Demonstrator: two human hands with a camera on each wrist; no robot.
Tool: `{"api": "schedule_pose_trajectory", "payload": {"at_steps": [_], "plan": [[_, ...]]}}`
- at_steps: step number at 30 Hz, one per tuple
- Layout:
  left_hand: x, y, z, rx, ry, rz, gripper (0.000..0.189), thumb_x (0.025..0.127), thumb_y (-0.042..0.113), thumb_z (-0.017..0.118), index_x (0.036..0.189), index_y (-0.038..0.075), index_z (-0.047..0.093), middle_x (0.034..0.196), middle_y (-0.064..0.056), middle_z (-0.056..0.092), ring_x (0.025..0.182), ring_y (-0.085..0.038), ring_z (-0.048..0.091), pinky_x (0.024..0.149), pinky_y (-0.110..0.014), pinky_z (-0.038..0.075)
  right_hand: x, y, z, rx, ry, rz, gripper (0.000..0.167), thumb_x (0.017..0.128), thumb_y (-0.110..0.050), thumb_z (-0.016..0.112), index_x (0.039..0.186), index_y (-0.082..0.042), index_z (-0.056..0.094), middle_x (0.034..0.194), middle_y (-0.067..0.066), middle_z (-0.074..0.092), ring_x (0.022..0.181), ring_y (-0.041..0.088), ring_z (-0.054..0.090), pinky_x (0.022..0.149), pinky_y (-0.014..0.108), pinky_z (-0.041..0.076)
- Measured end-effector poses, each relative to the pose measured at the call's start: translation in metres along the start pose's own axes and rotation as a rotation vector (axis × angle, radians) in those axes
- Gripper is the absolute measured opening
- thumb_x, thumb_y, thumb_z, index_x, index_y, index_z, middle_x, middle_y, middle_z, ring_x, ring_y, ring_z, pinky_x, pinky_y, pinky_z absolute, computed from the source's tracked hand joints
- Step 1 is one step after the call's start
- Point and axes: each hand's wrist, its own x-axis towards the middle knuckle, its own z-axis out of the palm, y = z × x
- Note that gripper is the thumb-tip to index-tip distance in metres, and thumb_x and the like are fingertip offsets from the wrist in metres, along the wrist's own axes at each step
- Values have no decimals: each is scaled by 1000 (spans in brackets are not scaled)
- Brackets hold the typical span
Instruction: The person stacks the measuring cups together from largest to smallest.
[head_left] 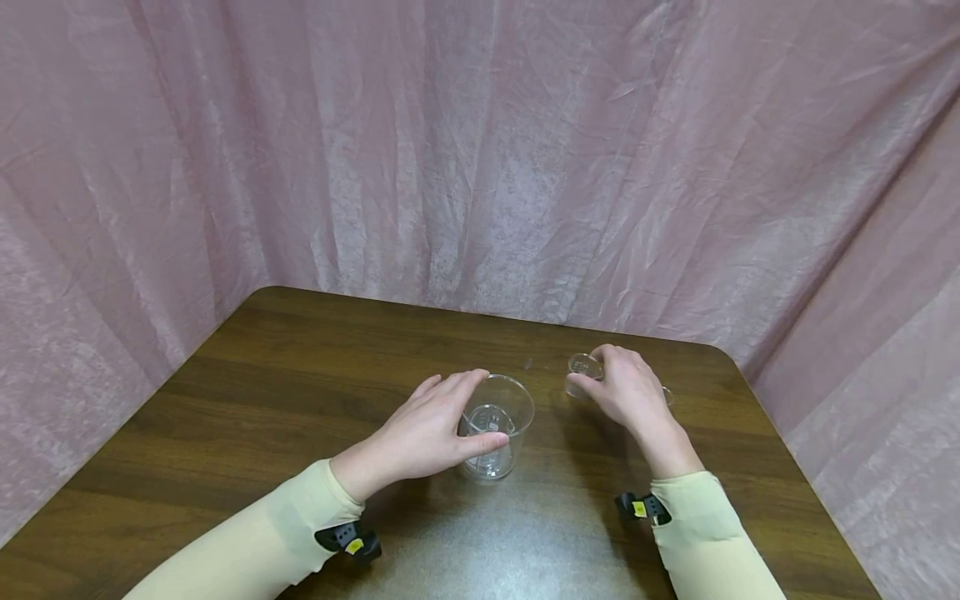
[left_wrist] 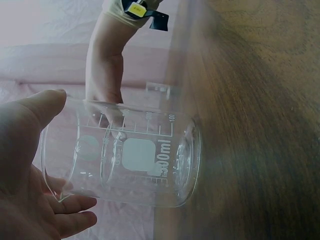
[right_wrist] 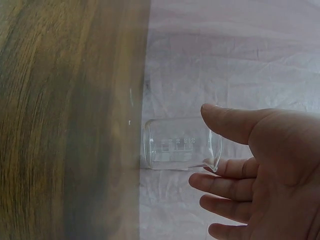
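Observation:
A large clear glass beaker [head_left: 495, 425], with white markings and "00ml" readable, stands upright on the wooden table. My left hand [head_left: 435, 421] curves round its rim, thumb on the near side and fingers on the far side. In the left wrist view the spout of this large beaker [left_wrist: 140, 160] lies by the fingers. To the right, my right hand [head_left: 626, 387] has thumb and fingers round the rim of a smaller glass beaker [head_left: 581, 367]. White graduations show on this small beaker [right_wrist: 172, 147] in the right wrist view, its spout beside the index finger.
Behind the right hand, mostly hidden, the edge of another small glass piece [head_left: 668, 396] shows. A small beaker [left_wrist: 158, 90] also appears past the large one in the left wrist view. Pink curtains [head_left: 480, 167] hang around the brown table [head_left: 300, 358].

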Motion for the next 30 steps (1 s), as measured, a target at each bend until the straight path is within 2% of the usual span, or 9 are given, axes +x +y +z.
{"api": "schedule_pose_trajectory", "payload": {"at_steps": [21, 30], "plan": [[0, 1, -1, -3, 10, 7, 92, 98, 66, 76, 162, 6, 49, 157, -9, 60, 148, -25, 55, 130, -62, 27, -4, -12, -5, 13, 8, -13, 57, 99, -43, 82, 133, 1, 70, 127, 21, 74, 130, 46, 62, 104, 64, 51], [0, -1, 1, 4, 13, 8, 93, 97, 66, 77, 162, 6, 48, 157, -10, 60, 148, -25, 55, 130, -61, 28, -4, -13, -4, 9, 9, -21, 57, 98, -44, 83, 132, 1, 71, 123, 20, 75, 126, 45, 64, 101, 63, 53]]}}
